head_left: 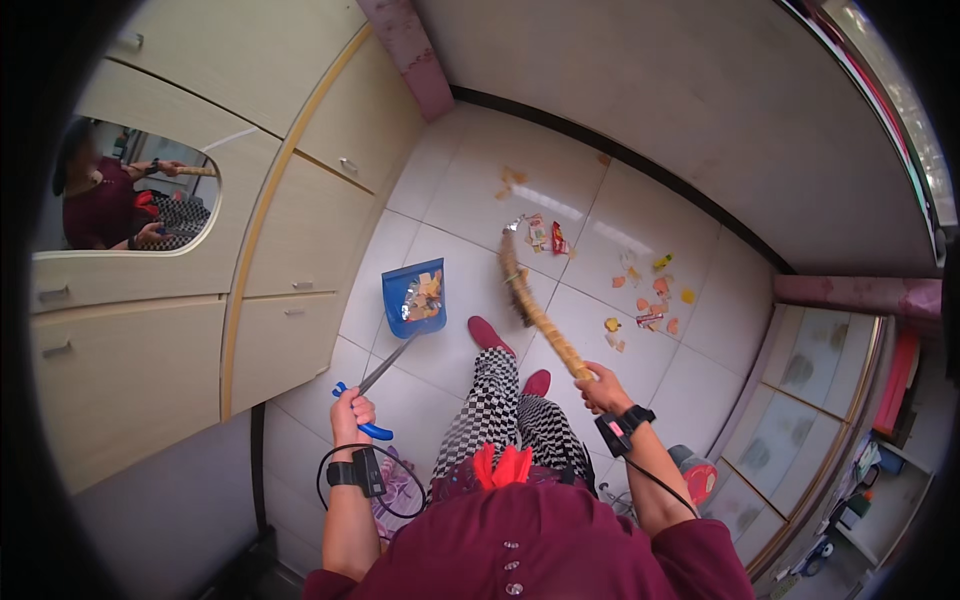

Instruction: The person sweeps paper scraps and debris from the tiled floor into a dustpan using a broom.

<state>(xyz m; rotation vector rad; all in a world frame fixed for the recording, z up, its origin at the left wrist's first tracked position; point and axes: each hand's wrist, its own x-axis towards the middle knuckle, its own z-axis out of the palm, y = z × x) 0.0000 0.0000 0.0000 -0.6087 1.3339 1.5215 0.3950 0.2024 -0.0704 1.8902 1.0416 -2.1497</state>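
The broom [516, 277] is close to the middle of the view, just toward 1 o'clock. It has fuzzy brown bristles and a tan, bumpy stick that bends a little and runs toward 4 o'clock. There, the right hand [603, 389] has its fingers wrapped around the stick's end. The dustpan [391, 300] is at 9 o'clock, on the floor [470, 250]. It is bright blue, with orange and shiny bits inside. Its long gray stick goes toward 7 o'clock, up to a blue grip [376, 432]. The left hand [355, 412] holds that with its fingers curled tight. By the bristles, at 1 o'clock, lie red and white wrappers [546, 236]. More orange scraps [660, 286] are spread at 3 o'clock. A red shoe [489, 334] is at 6 o'clock. Farther out, at 10 o'clock, are pale cupboards [230, 60].
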